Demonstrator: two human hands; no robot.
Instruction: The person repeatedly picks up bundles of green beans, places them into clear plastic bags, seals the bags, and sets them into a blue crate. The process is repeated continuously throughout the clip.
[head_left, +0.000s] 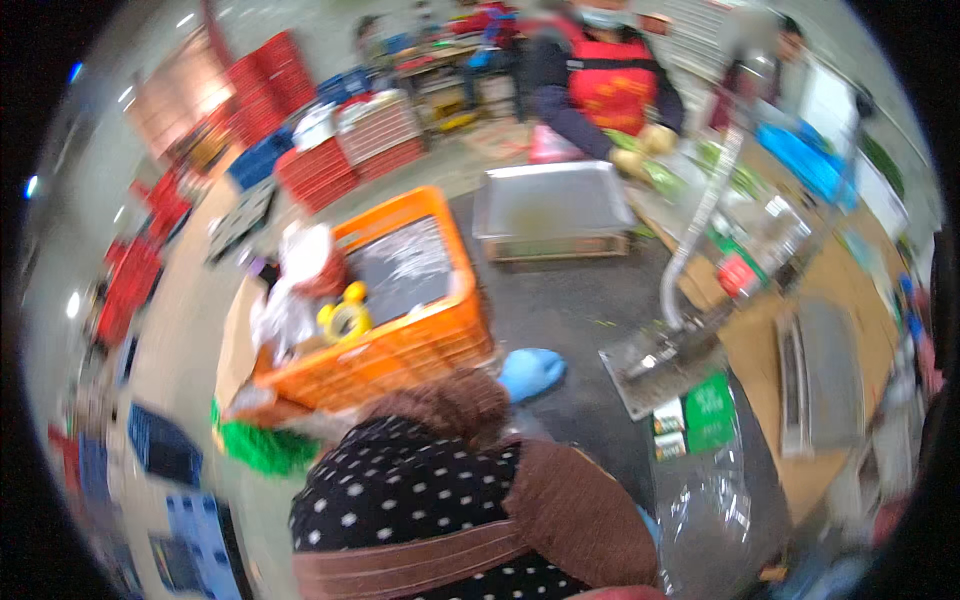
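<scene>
My left hand (532, 373), in a blue glove, rests low over the dark table top (555, 315), beside the near right corner of an orange plastic crate (390, 364). Its fingers look drawn together, and blur hides whether anything is inside them. Most of my right hand is hidden behind its brown sleeve (585, 510); only a blue sliver of glove (649, 525) shows. Close to that sleeve lies a clear plastic bag (705, 502) with a green printed panel. A metal tape or sealing device (667, 367) with a curved arm stands to the right.
Inside the crate are a yellow tape roll (349, 322) and plastic film (405, 259). A metal tray (555, 199) sits farther back. Across the table, a person in a red apron (611, 82) handles green vegetables (664, 180). Red crates (319, 176) stand on the left floor.
</scene>
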